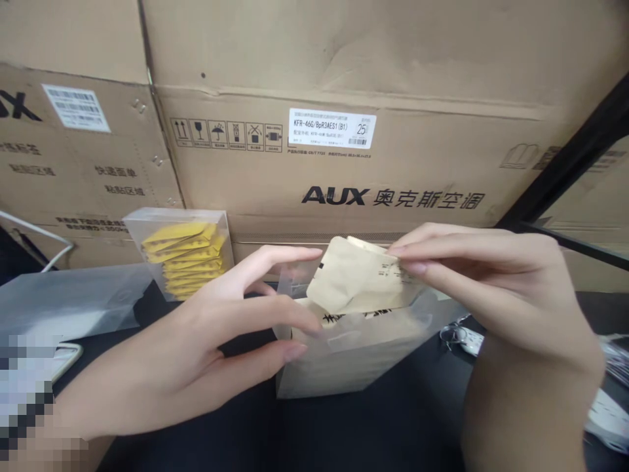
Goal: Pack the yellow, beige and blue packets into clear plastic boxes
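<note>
A cream-coloured sachet (pixel 344 275) with small dark print is pinched at its right end between the thumb and fingers of my right hand (pixel 496 282). It sits tilted at the mouth of a translucent plastic box (pixel 339 370), where more cream sachets with black lettering show inside. My left hand (pixel 236 334) is beside the box's left side, fingers apart and curved around its upper corner. One left fingertip comes close to the sachet's left edge; whether it touches cannot be made out.
Behind stand large cardboard cartons (pixel 246 177). A clear box of yellow packets (pixel 189 259) is at the left, near a translucent plastic piece (pixel 98 301). Black shelf bars (pixel 565 164) slant at the right, and a white power strip (pixel 609 419) lies on the dark table (pixel 314 432).
</note>
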Demonstrator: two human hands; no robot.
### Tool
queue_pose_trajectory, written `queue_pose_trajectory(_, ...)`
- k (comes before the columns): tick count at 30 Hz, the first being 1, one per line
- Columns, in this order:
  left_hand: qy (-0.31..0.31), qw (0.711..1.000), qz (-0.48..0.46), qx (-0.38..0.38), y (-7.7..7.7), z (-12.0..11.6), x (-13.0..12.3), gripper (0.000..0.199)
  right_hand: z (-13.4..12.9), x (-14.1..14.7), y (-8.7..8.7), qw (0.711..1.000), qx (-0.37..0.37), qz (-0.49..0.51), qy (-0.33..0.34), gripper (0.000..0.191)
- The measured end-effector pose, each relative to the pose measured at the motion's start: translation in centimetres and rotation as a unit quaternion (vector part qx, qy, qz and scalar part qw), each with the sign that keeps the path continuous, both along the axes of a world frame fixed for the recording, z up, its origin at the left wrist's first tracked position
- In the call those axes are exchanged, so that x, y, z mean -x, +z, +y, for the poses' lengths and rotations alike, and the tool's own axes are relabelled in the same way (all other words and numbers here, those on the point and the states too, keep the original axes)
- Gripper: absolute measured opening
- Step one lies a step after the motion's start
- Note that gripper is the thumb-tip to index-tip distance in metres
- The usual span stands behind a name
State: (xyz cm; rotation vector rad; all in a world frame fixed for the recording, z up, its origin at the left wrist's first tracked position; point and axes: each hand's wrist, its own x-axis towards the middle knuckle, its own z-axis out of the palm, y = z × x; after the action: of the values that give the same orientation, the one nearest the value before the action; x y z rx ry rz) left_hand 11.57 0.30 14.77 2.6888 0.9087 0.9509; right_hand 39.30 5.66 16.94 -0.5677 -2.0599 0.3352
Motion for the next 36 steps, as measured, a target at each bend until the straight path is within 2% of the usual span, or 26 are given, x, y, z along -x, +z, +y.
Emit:
queue_pose_trajectory(9, 0.035, 0.999, 0.019, -0.002, 0.2, -0.4, -0.1, 0.022, -0.6, -0.4, 0.8, 0.990, 0.033, -0.132, -0.022, 0.022)
queue_pose_trajectory(13, 0.047, 0.999, 0.018, 0.002, -0.2, -0.1, 0.1, 0.023, -0.9, -0.1, 0.7, 0.991, 0.011, -0.106, -0.075, 0.019)
queue_pose_trajectory(18, 0.087, 0.996, 0.015, -0.029, -0.8, 0.4, 0.3, 0.042, -0.8, 0.0, 0.7, 0.980, -0.014, -0.091, -0.179, 0.014)
queue_pose_trajectory(22, 0.100, 0.992, 0.052, -0.053, -0.9, 0.3, 0.2, 0.048, -0.6, -0.4, 0.8, 0.975, -0.016, -0.104, -0.194, 0.022)
queue_pose_trajectory(25, 0.117, 0.986, 0.068, -0.102, -1.1, 0.3, -0.2, 0.058, -0.6, -0.5, 0.8, 0.973, -0.022, -0.104, -0.206, 0.026)
queue_pose_trajectory(27, 0.125, 0.977, 0.067, -0.159, -1.2, 0.5, -0.4, 0.057, -0.7, -0.4, 0.9, 0.972, -0.017, -0.099, -0.212, 0.026)
queue_pose_trajectory(32, 0.151, 0.940, 0.013, -0.306, -1.6, 1.4, -0.7, 0.036, -0.6, -0.2, 0.8, 0.979, 0.017, -0.099, -0.176, 0.024)
queue_pose_trajectory(36, 0.112, 0.942, 0.004, -0.317, -1.6, 1.4, -1.0, 0.023, -0.7, -0.1, 0.8, 0.984, 0.040, -0.093, -0.147, 0.023)
